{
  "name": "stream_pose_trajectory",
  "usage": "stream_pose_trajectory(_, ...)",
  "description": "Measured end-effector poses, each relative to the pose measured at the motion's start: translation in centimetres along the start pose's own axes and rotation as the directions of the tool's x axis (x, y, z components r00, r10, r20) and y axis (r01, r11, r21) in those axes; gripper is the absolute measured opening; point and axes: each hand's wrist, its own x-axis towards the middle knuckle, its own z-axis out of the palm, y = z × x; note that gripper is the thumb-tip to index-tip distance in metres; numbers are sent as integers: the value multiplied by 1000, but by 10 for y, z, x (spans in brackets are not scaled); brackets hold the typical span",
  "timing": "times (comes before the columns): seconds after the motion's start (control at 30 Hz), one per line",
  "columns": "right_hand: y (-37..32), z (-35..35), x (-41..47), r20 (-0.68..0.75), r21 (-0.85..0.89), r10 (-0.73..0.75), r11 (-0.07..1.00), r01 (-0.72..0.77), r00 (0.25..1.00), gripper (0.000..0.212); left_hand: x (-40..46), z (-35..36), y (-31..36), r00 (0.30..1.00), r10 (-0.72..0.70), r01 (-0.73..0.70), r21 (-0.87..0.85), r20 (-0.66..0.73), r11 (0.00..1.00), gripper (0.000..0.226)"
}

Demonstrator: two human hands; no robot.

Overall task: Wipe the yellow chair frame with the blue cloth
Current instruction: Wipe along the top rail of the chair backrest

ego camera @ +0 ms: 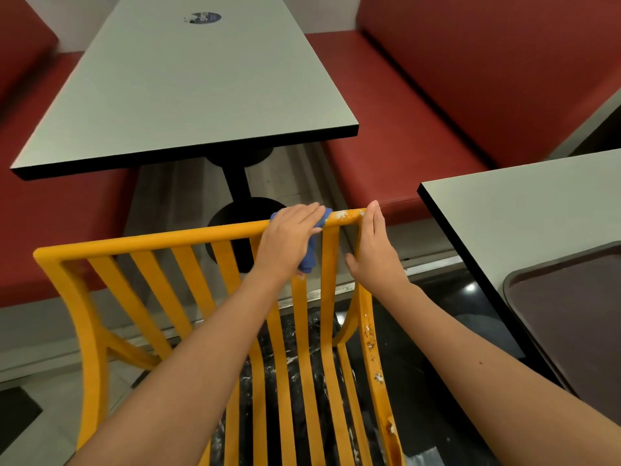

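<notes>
The yellow chair frame [151, 238] fills the lower middle, its slatted back facing me. My left hand [289, 238] presses the blue cloth [311, 257] flat onto the top rail, right of its middle; most of the cloth is hidden under the palm. My right hand [373, 250] grips the chair's top right corner, fingers along the side post. White and brown stains speckle the rail beside the cloth and run down the right post [371, 334].
A grey table [188, 95] on a black pedestal stands just beyond the chair. Red bench seats [420, 105] line both sides. At the right, a second grey table [524, 210] holds a dark tray [578, 314].
</notes>
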Motion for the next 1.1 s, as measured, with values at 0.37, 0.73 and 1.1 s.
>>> stream_pose_trajectory(0.37,-1,2,1,-8,16,-4,1000,4,1000,95,18,17,23,995,-90,86,-91,-35,992,30)
stream_pose_trajectory(0.73,1,2,1,-7,18,7,1000,-7,1000,95,4,9,-2,999,-34,34,4,-39,999,34)
stream_pose_trajectory(1.1,7,1,1,-9,45,-33,998,33,999,94,5,16,11,987,149,-146,46,-68,988,34)
